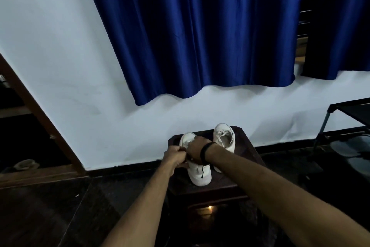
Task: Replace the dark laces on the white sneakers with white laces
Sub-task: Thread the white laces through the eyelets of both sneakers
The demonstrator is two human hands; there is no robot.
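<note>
On the small dark worktop point(246, 146) by the wall sit two white sneakers; I'm at the near sneaker point(200, 174). Its dark lace point(203, 170) dangles over the side: thin, limp, light, best pinched near the tip. Left hand point(175, 155) and right hand point(197, 149) meet over the eyelets, fingers curled, apparently pinching lace. Far sneaker point(224, 136) has pale laces.
</note>
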